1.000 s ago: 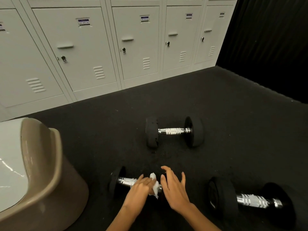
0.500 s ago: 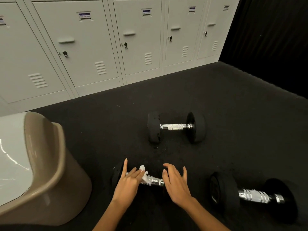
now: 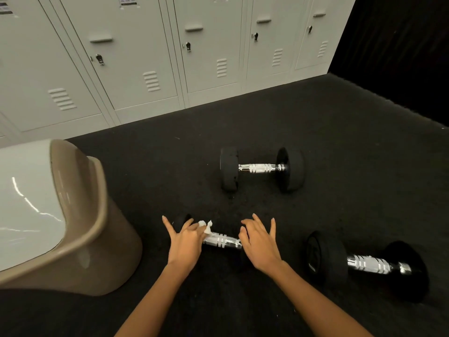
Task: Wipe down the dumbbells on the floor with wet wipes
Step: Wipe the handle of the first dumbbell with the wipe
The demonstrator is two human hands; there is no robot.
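The left hand (image 3: 185, 242) pinched a wet wipe (image 3: 206, 227) on the near dumbbell's handle (image 3: 222, 241), the spread right hand (image 3: 261, 243) steadied its end; rubbing along seemed next.

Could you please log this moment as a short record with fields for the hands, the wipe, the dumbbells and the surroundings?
left hand: pinches the wipe against the near dumbbell's handle
right hand: fingers spread, on that dumbbell's right end
far dumbbell: untouched, on the floor
right dumbbell: untouched
bin: tan, left of the hands
lockers: doors closed, along the back
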